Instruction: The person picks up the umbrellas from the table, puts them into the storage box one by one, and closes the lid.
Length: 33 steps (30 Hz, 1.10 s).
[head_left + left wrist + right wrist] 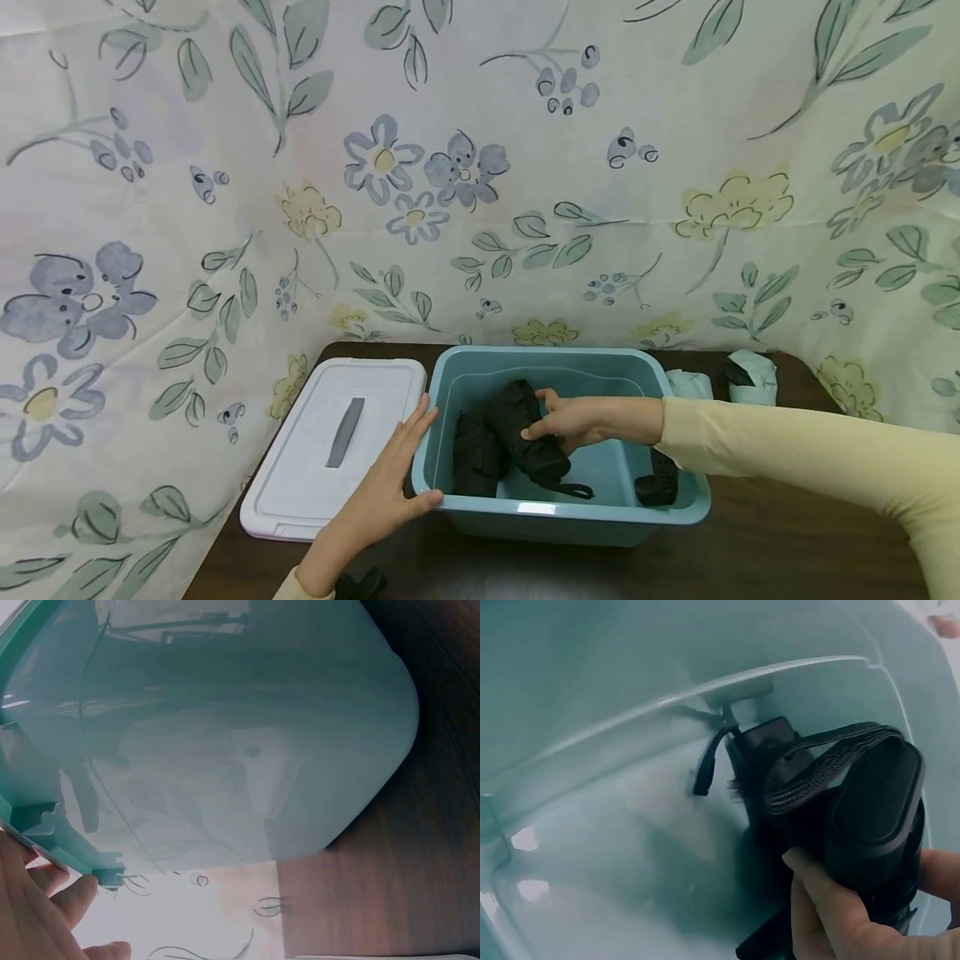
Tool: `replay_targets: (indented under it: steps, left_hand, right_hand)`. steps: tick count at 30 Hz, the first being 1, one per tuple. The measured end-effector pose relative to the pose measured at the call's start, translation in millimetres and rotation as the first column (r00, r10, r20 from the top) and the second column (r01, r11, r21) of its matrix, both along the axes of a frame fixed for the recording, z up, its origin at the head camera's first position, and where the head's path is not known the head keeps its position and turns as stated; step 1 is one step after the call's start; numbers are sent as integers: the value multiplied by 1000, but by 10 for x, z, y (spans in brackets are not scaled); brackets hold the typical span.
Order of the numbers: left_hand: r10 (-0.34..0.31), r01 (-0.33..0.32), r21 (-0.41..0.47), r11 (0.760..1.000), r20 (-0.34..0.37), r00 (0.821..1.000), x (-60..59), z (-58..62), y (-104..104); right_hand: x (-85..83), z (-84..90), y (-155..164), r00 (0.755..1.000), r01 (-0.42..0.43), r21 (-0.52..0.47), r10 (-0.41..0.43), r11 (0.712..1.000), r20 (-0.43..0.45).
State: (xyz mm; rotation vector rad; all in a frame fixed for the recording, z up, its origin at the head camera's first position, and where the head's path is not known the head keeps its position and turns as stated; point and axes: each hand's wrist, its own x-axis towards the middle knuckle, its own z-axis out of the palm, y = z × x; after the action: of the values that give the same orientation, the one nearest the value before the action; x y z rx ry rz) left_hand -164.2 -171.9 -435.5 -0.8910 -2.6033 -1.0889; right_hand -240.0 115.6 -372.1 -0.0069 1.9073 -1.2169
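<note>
From the head camera, a teal bin (558, 508) is seen on a dark table (765, 550). The left hand (390, 475) is laid flat against the bin's left rim, with straight fingers held close together. The right hand (573, 421) is inside the bin, and a black folded umbrella (525, 433) is gripped by its curled fingers. A white lid (300, 467) is lying just beside the bin.

From the left wrist camera, the bin's outer wall (240, 735) is shown, touched at its edge by fingertips (79, 892).

From the right wrist camera, the umbrella (870, 817) is held inside the bin, with fingers (817, 900) wrapped round it. No writing can be read anywhere.
</note>
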Motion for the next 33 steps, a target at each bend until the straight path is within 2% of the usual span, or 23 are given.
replay_targets:
  steps: [9, 18, 25, 33]
  left_hand:
    - [-5, 5, -3, 1000, 5, 1000, -22, 10, 0]
    - [15, -15, 6, 1000, 5, 1000, -1, 5, -10]
    - [17, -17, 12, 1000, 11, 1000, -3, -18, 6]
    - [13, -13, 9, 1000, 21, 1000, -4, -10, 22]
  right_hand:
    - [-38, -116, -29, 1000, 15, -26, -15, 1000, 14]
    - [-74, -274, -65, 998, -25, 85, 29, 996, -51]
    - [-61, -402, -61, 998, -12, 66, 16, 998, -67]
    - [-32, -441, -101, 996, 5, 65, 1, 998, -94]
